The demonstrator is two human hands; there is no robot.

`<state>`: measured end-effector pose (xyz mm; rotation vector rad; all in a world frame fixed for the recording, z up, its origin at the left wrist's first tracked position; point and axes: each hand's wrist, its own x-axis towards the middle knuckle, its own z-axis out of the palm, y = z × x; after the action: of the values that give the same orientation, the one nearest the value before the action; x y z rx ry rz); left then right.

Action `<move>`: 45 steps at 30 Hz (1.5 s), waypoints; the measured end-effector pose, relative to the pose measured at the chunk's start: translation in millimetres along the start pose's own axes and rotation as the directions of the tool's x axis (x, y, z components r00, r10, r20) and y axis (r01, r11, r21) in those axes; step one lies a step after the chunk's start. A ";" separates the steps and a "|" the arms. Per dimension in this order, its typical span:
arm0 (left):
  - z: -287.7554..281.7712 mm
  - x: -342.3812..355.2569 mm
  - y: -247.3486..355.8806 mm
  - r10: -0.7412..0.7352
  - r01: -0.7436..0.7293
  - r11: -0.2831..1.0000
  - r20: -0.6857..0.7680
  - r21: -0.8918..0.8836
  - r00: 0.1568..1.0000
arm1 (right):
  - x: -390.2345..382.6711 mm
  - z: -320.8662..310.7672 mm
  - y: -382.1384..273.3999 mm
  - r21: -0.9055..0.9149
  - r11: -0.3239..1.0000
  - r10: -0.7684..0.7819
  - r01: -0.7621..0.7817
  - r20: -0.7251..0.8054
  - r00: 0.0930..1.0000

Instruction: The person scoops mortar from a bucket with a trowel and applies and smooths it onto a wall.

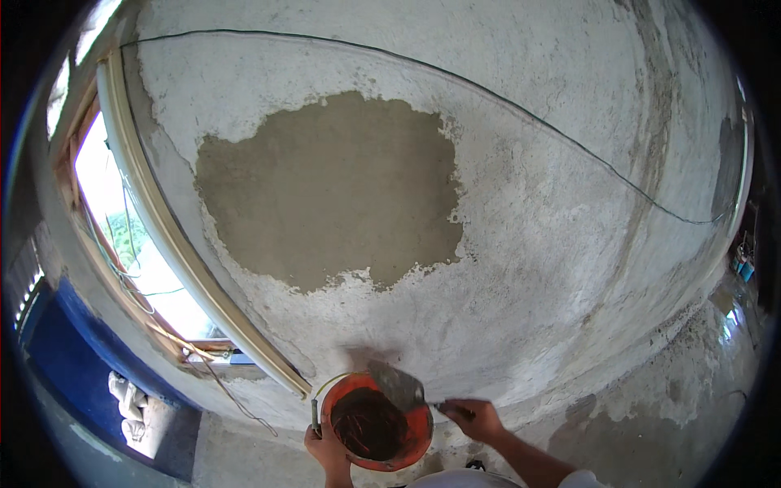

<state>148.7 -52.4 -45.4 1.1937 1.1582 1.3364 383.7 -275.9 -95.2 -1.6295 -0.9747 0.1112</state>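
My left hand (325, 446) is closed at the left side of an orange bucket (420, 431), by the grip of its pale wire handle. Inside the bucket lies a dark brown mass (368, 424); its kind does not show clearly. My right hand (478, 420) is wrapped round the handle of a trowel (395, 385). The trowel's grey blade is tilted over the bucket's far right rim. Beyond the bucket, a large patch of smooth grey-brown plaster (329, 191) with ragged edges covers part of the wall.
The whitish wall (537, 244) rises in front of me, with a dark cable (488, 96) strung across it. A window opening (138, 236) with loose wires is at left. Whitish bundles (128, 405) lie at lower left. Concrete floor (643, 431) extends to the right.
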 end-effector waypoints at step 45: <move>-202.0 35.1 -32.5 -0.044 0.096 0.916 -0.140 0.388 0.989 | 138.4 71.0 7.7 -0.386 0.920 -0.283 0.066 -0.537 0.795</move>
<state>-52.4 -24.5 -88.8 1.3480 1.6050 1.1702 438.3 -132.9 -66.6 -1.7213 -0.6720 -0.7044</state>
